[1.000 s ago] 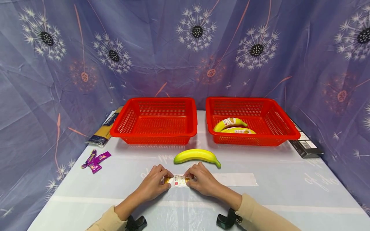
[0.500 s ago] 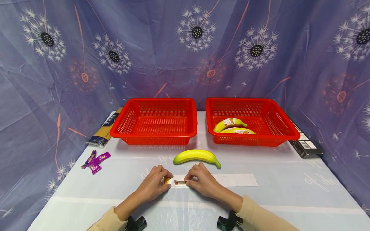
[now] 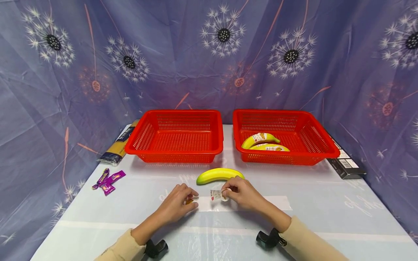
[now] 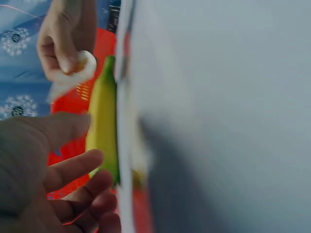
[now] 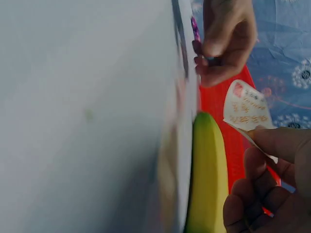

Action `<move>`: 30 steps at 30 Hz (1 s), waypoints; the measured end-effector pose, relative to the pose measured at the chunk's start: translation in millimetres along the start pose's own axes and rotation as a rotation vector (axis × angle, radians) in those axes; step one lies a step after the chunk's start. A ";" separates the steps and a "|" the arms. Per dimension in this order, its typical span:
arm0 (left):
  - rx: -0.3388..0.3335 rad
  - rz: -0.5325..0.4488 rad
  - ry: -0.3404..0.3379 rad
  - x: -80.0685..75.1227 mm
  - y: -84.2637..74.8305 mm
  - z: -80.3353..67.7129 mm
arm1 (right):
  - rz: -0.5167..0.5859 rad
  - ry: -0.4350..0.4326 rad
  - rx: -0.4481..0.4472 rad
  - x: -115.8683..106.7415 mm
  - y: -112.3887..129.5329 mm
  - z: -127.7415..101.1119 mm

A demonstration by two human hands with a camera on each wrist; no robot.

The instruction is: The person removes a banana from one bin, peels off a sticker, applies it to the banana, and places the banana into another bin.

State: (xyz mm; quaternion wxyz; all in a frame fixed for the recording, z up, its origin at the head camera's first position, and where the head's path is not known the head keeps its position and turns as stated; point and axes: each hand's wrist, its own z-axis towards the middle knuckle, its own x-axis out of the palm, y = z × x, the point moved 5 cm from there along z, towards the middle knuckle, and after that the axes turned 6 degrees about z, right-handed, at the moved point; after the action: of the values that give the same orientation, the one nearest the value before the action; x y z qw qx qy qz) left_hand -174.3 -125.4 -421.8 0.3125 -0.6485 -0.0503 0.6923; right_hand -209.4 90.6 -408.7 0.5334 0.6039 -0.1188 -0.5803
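Note:
My right hand [image 3: 230, 191] pinches a small white sticker [image 3: 216, 195] with red print, lifted off the clear backing strip [image 3: 267, 203] on the table; the right wrist view shows the sticker [image 5: 248, 108] curling from my fingertips [image 5: 272, 145]. Just behind lies a yellow-green banana [image 3: 215, 174], bare of any label. My left hand [image 3: 184, 202] rests its fingertips on the strip's left end, over a small yellow spot. In the left wrist view its fingers [image 4: 68, 167] lie loosely extended beside the banana [image 4: 102, 126].
Two red baskets stand at the back: the left one [image 3: 176, 114] holds nothing, the right one [image 3: 287, 115] holds two labelled bananas [image 3: 261, 139]. A pasta packet [image 3: 119, 145] and purple wrappers [image 3: 107, 180] lie at the left, a black box [image 3: 346, 165] at the right.
My right hand has peeled the sticker off the strip and raised it toward the banana. My left hand stayed on the strip's left end.

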 end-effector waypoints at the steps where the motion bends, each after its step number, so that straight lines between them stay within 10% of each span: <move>1: -0.004 -0.037 -0.001 -1.1 -3.2 3.9 | -0.021 -0.006 0.011 -3.7 -1.0 1.0; 13: -0.070 -0.250 -0.008 2.4 -39.2 57.9 | -0.049 -0.014 0.031 -20.0 -1.7 12.8; 30: -0.045 -0.281 -0.009 6.7 -43.8 67.8 | -0.013 -0.017 0.091 -25.0 -8.5 13.6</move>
State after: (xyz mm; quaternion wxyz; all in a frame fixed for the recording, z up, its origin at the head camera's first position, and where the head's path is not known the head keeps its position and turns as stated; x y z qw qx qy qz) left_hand -221.1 -64.3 -396.4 0.3915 -0.6389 -0.1574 0.6433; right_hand -232.2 106.2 -397.7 0.5004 0.6233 -0.1456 -0.5829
